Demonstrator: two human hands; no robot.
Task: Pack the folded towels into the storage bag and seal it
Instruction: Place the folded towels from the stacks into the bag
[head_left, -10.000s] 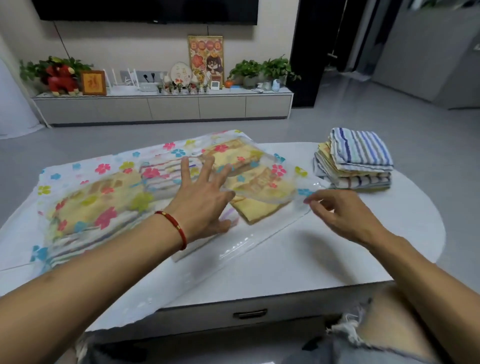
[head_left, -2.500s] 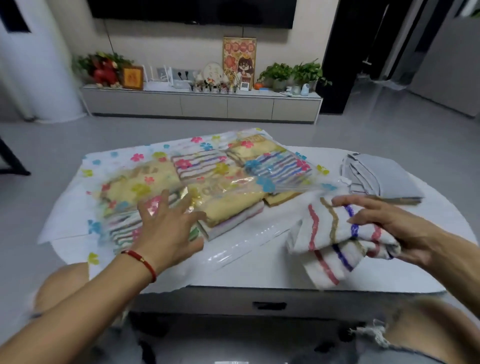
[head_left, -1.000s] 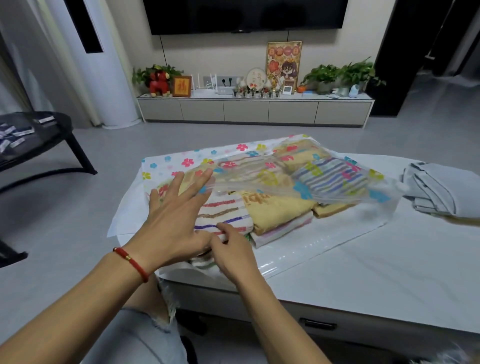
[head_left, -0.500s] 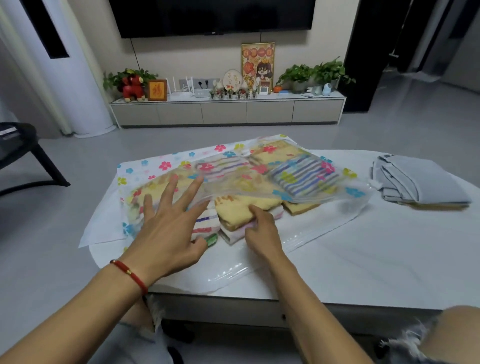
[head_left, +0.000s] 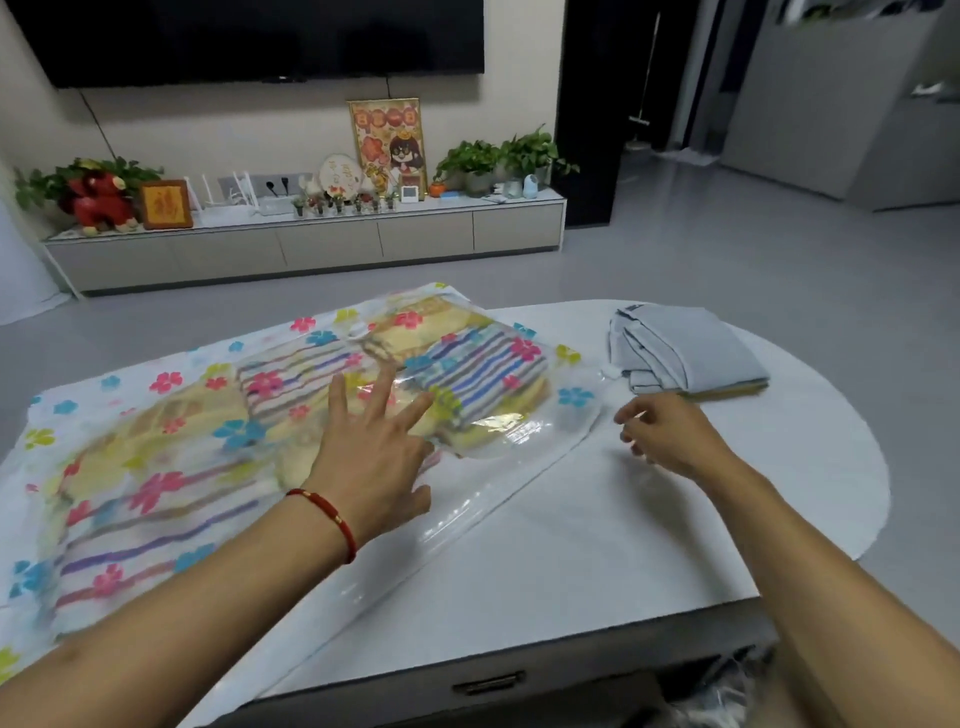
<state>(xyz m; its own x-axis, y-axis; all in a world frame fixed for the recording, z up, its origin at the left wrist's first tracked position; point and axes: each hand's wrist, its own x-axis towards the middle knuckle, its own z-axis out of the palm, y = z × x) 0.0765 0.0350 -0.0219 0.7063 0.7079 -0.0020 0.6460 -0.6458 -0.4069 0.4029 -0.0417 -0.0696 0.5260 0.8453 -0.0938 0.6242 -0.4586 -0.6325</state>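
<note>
- Head view: storage bag (head_left: 291, 415), clear plastic with flower print, lies flat on the white table (head_left: 597, 545); all places below are given relative to the bag.
- Folded towels (head_left: 483, 369), striped and yellow, sit inside the bag in several flat stacks, seen through the plastic.
- Left hand (head_left: 374, 452) lies on top of the bag near its open near edge, fingers spread and straight, palm down, gripping nothing. Likely pins the top sheet so the stacks don't slide and the air is pushed out.
- Right hand (head_left: 670, 436) hovers just to the right of the bag's right corner, above the table, fingers loosely curled, holding nothing. Looks on its way to the towels still outside.
- Grey folded towels (head_left: 685, 353) are stacked on the table to the right of the bag, near its far right corner, not yet packed; a yellow layer shows at the bottom of the pile.
- Bag mouth looks unsealed: the clear flap (head_left: 467, 514) lies loose on the table on the bag's near side.
- Red cord bracelet (head_left: 327, 514) on the left wrist.
- Room behind the bag: low white TV cabinet (head_left: 311, 244) with plants, framed pictures and small ornaments, dark TV (head_left: 249, 36) on the wall above, grey floor, dark doorway to the far right.
</note>
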